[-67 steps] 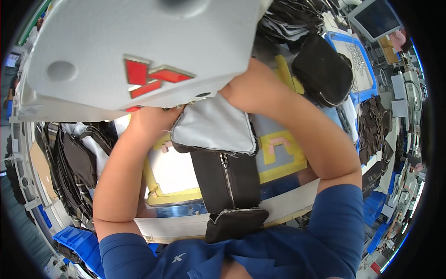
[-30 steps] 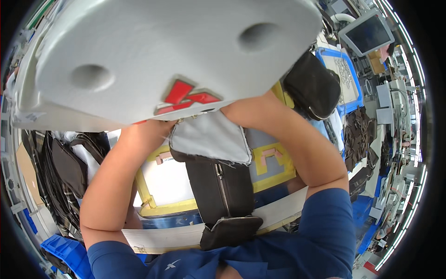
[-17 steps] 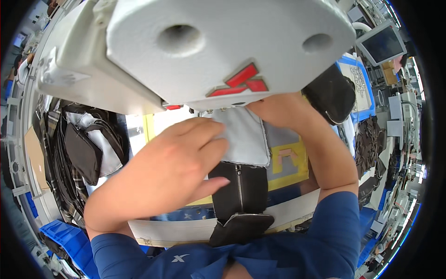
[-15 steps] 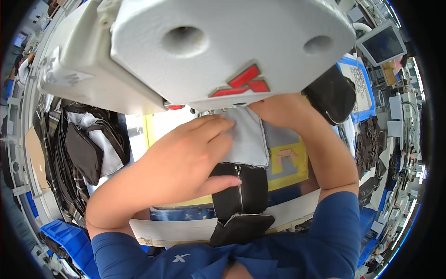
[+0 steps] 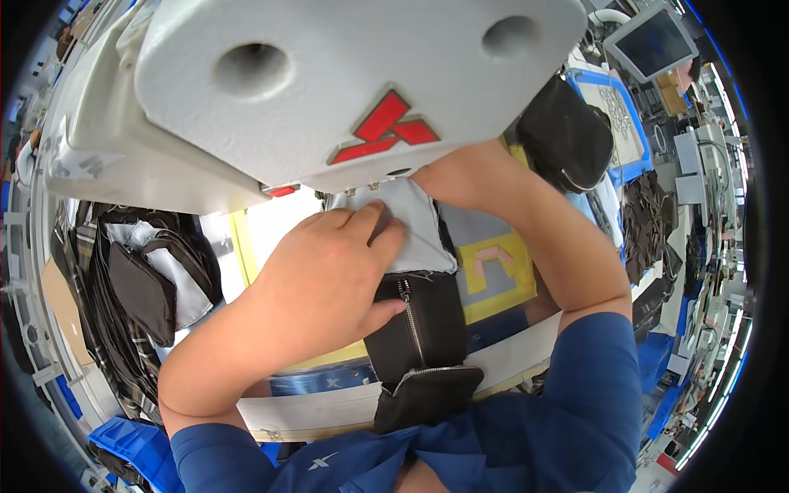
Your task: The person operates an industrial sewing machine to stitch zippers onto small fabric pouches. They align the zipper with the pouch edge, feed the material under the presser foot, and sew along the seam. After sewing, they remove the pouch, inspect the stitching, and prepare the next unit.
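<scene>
Under the big white sewing machine head [image 5: 271, 123] lies a piece of light grey fabric [image 5: 421, 242]. It is joined to black fabric [image 5: 440, 316] with a metal zipper [image 5: 414, 329] down it. My left hand [image 5: 320, 267] lies palm down on the grey fabric's left side, fingers resting apart on it, thumb stretched out at the zipper's upper end. My right hand [image 5: 462, 179] reaches to the fabric's far right edge; its fingertips are hidden behind the machine head. Closest to me, a folded black zippered end [image 5: 429, 398] hangs over the table edge.
Stacked black pieces with zippers [image 5: 136, 279] lie on the left, above a blue bin [image 5: 136, 444]. At the right are a black pouch [image 5: 567, 131], a blue-rimmed tray [image 5: 641, 156], a dark pile [image 5: 649, 218] and a screen [image 5: 651, 43]. Yellow tape [image 5: 518, 287] marks the work surface.
The whole view has shifted and tilted slightly, so the machine head sits farther left and higher in it. Both hands stay at the grey fabric, in nearly the same pose.
</scene>
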The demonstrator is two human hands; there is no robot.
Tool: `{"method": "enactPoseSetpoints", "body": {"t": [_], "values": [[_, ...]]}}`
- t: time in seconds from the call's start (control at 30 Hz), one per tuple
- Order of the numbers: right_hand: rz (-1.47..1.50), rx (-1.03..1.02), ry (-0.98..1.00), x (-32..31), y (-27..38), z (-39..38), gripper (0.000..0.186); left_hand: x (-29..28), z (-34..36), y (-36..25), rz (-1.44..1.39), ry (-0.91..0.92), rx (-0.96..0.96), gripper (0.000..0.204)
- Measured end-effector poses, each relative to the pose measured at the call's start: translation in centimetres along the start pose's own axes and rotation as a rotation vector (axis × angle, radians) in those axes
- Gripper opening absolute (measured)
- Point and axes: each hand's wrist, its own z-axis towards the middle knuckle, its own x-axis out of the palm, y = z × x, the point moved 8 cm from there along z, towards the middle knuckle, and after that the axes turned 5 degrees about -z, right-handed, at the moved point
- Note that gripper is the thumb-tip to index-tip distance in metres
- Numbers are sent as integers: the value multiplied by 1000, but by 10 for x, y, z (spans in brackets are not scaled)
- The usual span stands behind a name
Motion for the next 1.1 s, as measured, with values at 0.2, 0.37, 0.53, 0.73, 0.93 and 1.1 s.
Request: {"method": "enactPoseSetpoints", "body": {"t": [0.2,0.37,0.53,0.73,0.93,1.1], "values": [[-26,53,42,15,4,0,12,-1,-6,3,30,125,-98,77],[-6,8,-2,15,3,-1,12,0,-6,0,67,126,-103,77],[128,83,29,0,4,1,19,1,-6,-1,120,129,-96,80],[131,65,8,3,5,4,20,3,-8,-3,177,129,-74,84],[87,54,21,2,11,4,27,11,-12,-3,261,98,-53,90],[109,164,121,4,8,5,30,14,-12,-3,258,116,-60,96]]}}
